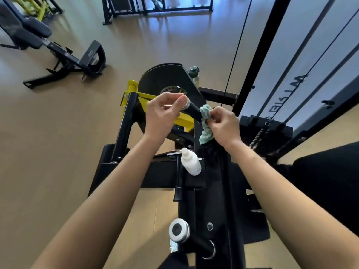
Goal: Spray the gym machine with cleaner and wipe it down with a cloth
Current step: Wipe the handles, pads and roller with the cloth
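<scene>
I look down on a black and yellow gym machine. My left hand pinches the chrome-capped end of its black handle between thumb and fingertips. My right hand grips a crumpled pale green cloth and holds it against the handle's lower part. A white spray bottle lies on the machine's black frame just below my hands, nozzle pointing up-left, touched by neither hand.
A second chrome-capped handle sticks out near the bottom. The weight stack with guide rods and cable stands to the right. A green-capped bottle sits behind the round black cam. A black bench stands on the tan floor at left.
</scene>
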Tool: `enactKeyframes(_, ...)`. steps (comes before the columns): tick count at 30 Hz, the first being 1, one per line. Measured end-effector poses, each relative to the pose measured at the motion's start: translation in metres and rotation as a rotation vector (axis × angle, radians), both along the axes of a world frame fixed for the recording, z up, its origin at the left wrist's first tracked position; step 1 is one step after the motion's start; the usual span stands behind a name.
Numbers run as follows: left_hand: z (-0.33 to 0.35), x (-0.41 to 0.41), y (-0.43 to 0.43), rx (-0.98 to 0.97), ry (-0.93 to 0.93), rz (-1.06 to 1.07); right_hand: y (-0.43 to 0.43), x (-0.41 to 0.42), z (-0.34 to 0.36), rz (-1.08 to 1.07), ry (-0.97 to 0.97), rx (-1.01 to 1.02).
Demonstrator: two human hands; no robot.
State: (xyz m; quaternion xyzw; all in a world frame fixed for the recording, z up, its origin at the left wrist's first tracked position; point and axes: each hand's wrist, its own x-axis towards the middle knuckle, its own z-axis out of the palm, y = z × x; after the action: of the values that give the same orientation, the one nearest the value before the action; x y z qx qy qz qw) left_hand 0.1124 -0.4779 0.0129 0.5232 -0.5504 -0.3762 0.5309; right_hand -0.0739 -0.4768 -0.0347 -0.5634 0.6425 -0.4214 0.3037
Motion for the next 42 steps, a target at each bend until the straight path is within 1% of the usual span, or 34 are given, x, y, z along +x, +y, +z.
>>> enactKeyframes(2,-0.001,0.0,-0.001,0.01,0.013,0.005,-0.006,0.001,0.001,-0.015,0.016,0.04)
enactKeyframes(4,-0.002,0.0,0.0,0.008,0.02,0.003,-0.009,0.01,0.011,0.001,-0.063,0.028)
enactKeyframes(7,0.0,-0.001,0.001,0.0,0.036,-0.002,-0.005,0.025,0.037,0.11,-0.192,-0.118)
enactKeyframes(8,0.001,-0.002,0.002,-0.001,0.046,-0.007,-0.004,0.027,0.044,0.162,-0.207,-0.165)
enactKeyframes(10,0.002,-0.003,0.004,0.003,0.06,-0.005,-0.005,0.024,0.047,0.252,-0.155,-0.203)
enactKeyframes(11,0.003,-0.003,0.004,0.011,0.055,0.002,-0.005,0.019,0.044,0.283,-0.109,-0.184)
enactKeyframes(13,0.003,-0.003,0.006,0.045,0.044,0.019,-0.009,0.005,0.034,0.315,0.008,-0.065)
enactKeyframes(15,0.004,-0.003,0.007,0.07,0.048,0.016,-0.016,-0.006,0.027,0.344,0.165,0.074)
enactKeyframes(17,0.005,-0.003,0.008,0.071,0.054,0.007,-0.025,-0.008,0.033,0.369,0.254,0.15)
enactKeyframes(18,0.006,-0.003,0.008,0.069,0.059,0.004,-0.028,-0.004,0.042,0.39,0.238,0.141)
enactKeyframes(21,0.004,-0.003,0.006,0.068,0.061,0.022,-0.032,0.012,0.073,0.512,0.028,0.007)
enactKeyframes(23,0.002,-0.001,0.003,0.067,0.07,0.019,-0.029,0.016,0.079,0.552,-0.048,-0.051)
enactKeyframes(25,0.0,0.0,0.0,0.069,0.047,-0.05,-0.026,0.008,0.062,0.508,0.026,-0.074)
enactKeyframes(27,-0.002,-0.001,0.001,0.083,0.037,-0.115,-0.022,-0.007,0.038,0.443,0.143,-0.005)
enactKeyframes(29,-0.002,-0.003,0.002,0.09,0.058,-0.124,-0.017,-0.015,0.024,0.382,0.212,0.073)
enactKeyframes(30,-0.002,-0.004,0.002,0.09,0.068,-0.117,-0.016,-0.015,0.022,0.356,0.234,0.066)
enactKeyframes(34,-0.002,-0.003,0.002,0.096,0.077,-0.102,-0.015,0.002,0.033,0.34,0.298,-0.1)
enactKeyframes(36,-0.002,-0.002,0.001,0.105,0.085,-0.105,-0.016,0.012,0.042,0.317,0.316,-0.242)
enactKeyframes(38,0.0,-0.004,0.003,0.15,0.144,-0.12,-0.015,0.021,0.048,0.277,0.298,-0.381)
enactKeyframes(40,0.0,-0.006,0.006,0.244,0.21,-0.148,-0.014,0.025,0.046,0.237,0.254,-0.424)
enactKeyframes(42,-0.004,-0.004,0.012,0.336,0.225,-0.212,-0.012,0.022,0.037,0.204,0.234,-0.377)
